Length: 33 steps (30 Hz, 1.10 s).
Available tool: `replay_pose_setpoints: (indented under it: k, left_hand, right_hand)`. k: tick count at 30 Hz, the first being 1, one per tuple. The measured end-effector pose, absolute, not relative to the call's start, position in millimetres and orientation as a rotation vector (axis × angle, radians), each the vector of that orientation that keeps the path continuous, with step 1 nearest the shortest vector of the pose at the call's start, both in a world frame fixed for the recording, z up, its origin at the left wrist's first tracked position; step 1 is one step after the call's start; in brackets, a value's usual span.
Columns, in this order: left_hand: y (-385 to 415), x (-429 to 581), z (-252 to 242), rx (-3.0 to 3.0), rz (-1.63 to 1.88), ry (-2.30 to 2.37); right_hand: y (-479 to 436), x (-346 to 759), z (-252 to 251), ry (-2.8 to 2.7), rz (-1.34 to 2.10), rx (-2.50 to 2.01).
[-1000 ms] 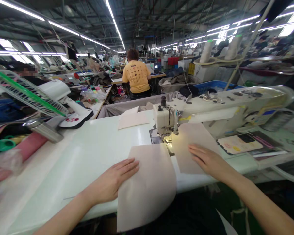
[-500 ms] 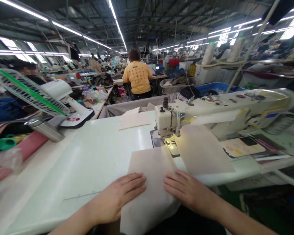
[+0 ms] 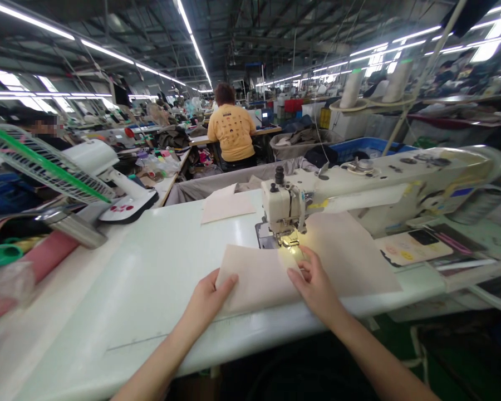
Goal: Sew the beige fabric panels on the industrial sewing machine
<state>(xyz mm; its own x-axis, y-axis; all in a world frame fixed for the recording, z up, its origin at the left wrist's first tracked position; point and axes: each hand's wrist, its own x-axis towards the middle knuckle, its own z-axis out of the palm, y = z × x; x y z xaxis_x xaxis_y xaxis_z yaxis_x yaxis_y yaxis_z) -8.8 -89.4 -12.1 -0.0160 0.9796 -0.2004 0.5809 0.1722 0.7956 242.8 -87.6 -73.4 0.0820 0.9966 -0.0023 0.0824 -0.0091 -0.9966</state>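
A pale beige fabric piece (image 3: 256, 278) lies on the table in front of the sewing machine (image 3: 284, 206), its far right corner close to the lit presser foot (image 3: 291, 243). My left hand (image 3: 212, 289) pinches its left edge, thumb on top and fingers underneath. At the right edge, my right hand (image 3: 313, 278) grips the fabric between thumb and fingers, the index finger stretched toward the presser foot. Another beige fabric piece (image 3: 354, 262) lies flat beneath the machine's arm, just right of my right hand. Behind the needle area rests a further fabric piece (image 3: 227, 206).
At the left stand a fan (image 3: 96, 167) and a steel flask (image 3: 75, 225). A phone-like case (image 3: 415, 248) and small tools lie at the right. Thread cones (image 3: 351, 89) stand above the machine. A person in a yellow shirt (image 3: 231, 131) sits ahead, back turned.
The fabric's near end, which hung over the table edge, now lies up on the table. My hands went from resting flat on it to gripping its two side edges, farther forward.
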Motion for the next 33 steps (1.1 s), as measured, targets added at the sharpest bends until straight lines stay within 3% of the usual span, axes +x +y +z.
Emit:
replay_pose_setpoints:
  k: [8, 19, 33]
  left_hand:
    - [-98.3, -6.4, -16.4, 1.621, 0.687, 1.780]
    - [-105.9, -3.5, -37.2, 1.671, 0.870, 1.886]
    - [-94.2, -2.9, -32.5, 1.784, 0.739, 1.932]
  right_hand:
    - [-85.0, 254.8, -67.0, -1.687, 1.047, -1.326]
    - [-82.3, 249.9, -71.3, -1.651, 0.771, -1.299]
    - [-79.9, 251.6, -70.2, -1.733, 0.713, -1.336]
